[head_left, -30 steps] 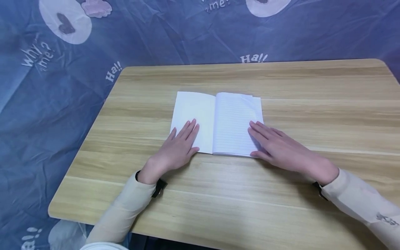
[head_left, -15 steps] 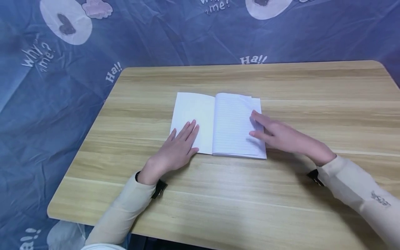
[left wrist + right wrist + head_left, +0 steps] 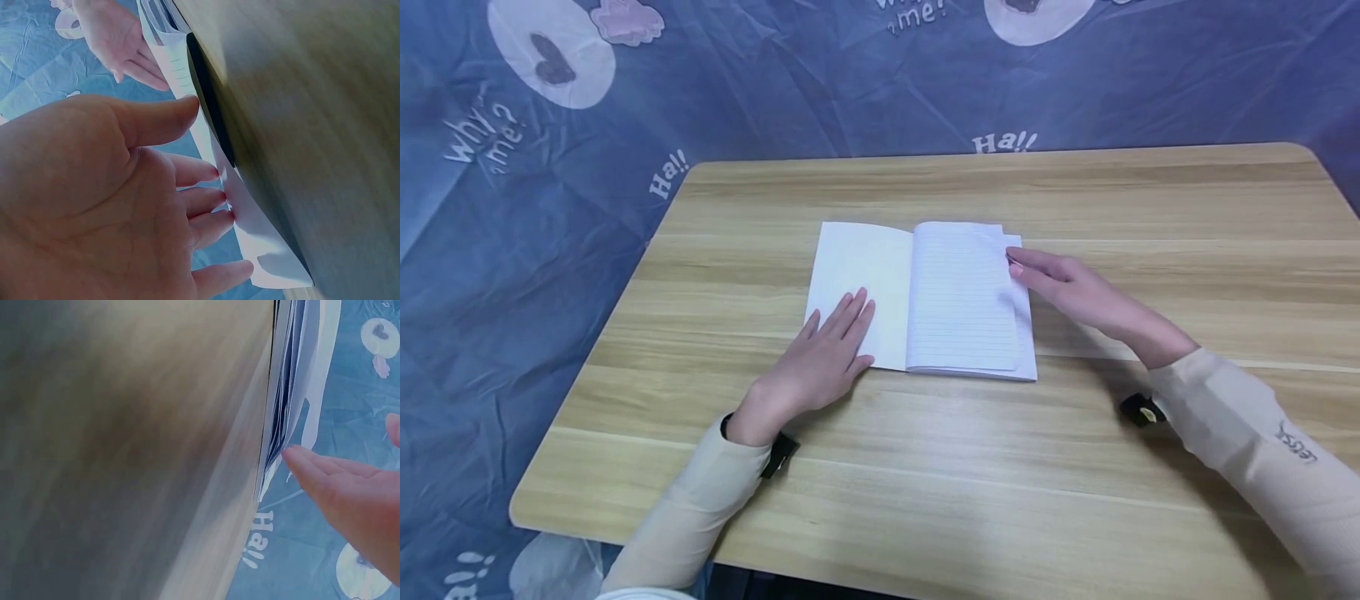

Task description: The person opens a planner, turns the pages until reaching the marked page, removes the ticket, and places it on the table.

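Hands point(image 3: 808, 362) block the notebook point(image 3: 964, 296) left and right; passage runs behind.

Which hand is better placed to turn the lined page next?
Probably the right hand: its fingertips are at the outer edge of the lined page, near its far corner. The left hand rests on the left page, across the fold.

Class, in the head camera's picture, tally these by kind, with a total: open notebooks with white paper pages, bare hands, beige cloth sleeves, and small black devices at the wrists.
Open white-paged notebook: 1
Bare hands: 2 (left hand, right hand)
Beige cloth sleeves: 2 (left sleeve, right sleeve)
Small black wrist devices: 2 (left device, right device)
Total: 7
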A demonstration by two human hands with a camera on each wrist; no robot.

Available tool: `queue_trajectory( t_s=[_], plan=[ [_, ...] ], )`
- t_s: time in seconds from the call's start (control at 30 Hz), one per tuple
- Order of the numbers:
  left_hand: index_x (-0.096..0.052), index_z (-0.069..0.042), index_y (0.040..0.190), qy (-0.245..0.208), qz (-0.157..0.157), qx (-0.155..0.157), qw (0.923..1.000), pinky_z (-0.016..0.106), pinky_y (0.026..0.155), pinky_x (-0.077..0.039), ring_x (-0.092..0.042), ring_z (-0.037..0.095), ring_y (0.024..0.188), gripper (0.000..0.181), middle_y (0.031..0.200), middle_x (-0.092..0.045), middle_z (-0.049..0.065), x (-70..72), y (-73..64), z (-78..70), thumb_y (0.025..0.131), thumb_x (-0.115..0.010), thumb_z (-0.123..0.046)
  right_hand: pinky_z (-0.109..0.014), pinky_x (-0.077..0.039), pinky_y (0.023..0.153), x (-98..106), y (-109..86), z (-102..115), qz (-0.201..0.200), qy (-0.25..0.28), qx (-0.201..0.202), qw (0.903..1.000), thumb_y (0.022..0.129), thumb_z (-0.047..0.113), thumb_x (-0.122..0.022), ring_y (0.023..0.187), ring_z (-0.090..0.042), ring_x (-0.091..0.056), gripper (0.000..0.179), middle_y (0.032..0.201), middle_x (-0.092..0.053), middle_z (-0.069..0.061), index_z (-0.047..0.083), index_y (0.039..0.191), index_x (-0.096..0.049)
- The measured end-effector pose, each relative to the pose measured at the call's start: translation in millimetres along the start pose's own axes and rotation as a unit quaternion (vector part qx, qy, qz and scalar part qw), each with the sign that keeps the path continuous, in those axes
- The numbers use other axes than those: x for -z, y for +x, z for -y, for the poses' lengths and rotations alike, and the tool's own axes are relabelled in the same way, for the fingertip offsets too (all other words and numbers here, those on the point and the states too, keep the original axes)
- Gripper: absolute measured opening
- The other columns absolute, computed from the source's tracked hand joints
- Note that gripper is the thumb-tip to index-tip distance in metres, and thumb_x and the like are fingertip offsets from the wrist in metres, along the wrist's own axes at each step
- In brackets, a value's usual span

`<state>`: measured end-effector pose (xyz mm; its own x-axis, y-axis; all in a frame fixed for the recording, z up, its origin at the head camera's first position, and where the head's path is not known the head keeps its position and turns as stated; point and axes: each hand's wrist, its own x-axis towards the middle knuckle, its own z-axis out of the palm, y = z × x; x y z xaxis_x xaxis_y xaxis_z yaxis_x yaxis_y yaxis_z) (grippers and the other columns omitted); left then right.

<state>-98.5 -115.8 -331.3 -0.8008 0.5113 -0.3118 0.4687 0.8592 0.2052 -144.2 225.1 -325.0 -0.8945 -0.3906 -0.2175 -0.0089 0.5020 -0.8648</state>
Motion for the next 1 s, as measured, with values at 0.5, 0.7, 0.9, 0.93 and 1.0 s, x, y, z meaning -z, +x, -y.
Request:
queue_trajectory(
  t_s=[0.5,0.7,0.9,0.93,1.0],
  plan=[
    [-0.006,-0.007,0.158,-0.002,-0.010,-0.004,0.9999,0.053,0.118,-0.003,0.006,0.021,0.149,0.067,0.164,0.003,0.007,-0.8,-1.5,1.1,0.106,-0.040,-0.033,-0.021,-0.031,0.110,-13,-6.0,21,-0.041,0.097,0.085,0.9908,0.104,0.030,-0.050,0.142,-0.017,-0.032,0.056,0.157,-0.034,-0.005,0.010,0.153,-0.033],
    [-0.005,-0.008,0.158,0.001,-0.017,0.003,0.9999,0.052,0.118,-0.002,0.007,0.020,0.149,0.067,0.164,0.005,0.005,-1.9,-1.6,2.5,0.106,-0.039,-0.034,-0.024,-0.035,0.108,-26,-2.6,32,-0.005,0.150,0.154,0.9766,0.105,0.019,-0.046,0.142,-0.027,-0.032,0.054,0.157,-0.031,-0.014,0.002,0.153,-0.029],
    [-0.006,-0.008,0.158,0.010,-0.033,0.013,0.9993,0.053,0.118,-0.002,0.007,0.021,0.149,0.068,0.164,0.005,0.005,0.8,-2.3,5.3,0.106,-0.039,-0.035,-0.027,-0.032,0.111,-43,7.2,40,0.033,0.148,0.188,0.9704,0.106,0.015,-0.042,0.142,-0.026,-0.032,0.050,0.157,-0.031,-0.013,-0.001,0.152,-0.029],
    [-0.005,-0.007,0.158,0.012,-0.037,0.018,0.9991,0.054,0.118,-0.002,0.007,0.021,0.149,0.068,0.164,0.005,0.005,1.8,-2.5,6.3,0.106,-0.039,-0.035,-0.027,-0.031,0.112,-46,9.4,41,0.038,0.143,0.193,0.9700,0.106,0.015,-0.042,0.142,-0.025,-0.032,0.050,0.157,-0.031,-0.013,-0.001,0.152,-0.029],
    [-0.006,-0.007,0.158,0.012,-0.047,0.030,0.9984,0.054,0.118,-0.002,0.006,0.022,0.149,0.068,0.164,0.004,0.006,4.7,-3.0,8.1,0.106,-0.039,-0.035,-0.027,-0.030,0.113,-52,13.1,43,0.045,0.122,0.197,0.9717,0.106,0.016,-0.043,0.143,-0.020,-0.032,0.050,0.156,-0.033,-0.012,0.001,0.153,-0.030]
  ],
)
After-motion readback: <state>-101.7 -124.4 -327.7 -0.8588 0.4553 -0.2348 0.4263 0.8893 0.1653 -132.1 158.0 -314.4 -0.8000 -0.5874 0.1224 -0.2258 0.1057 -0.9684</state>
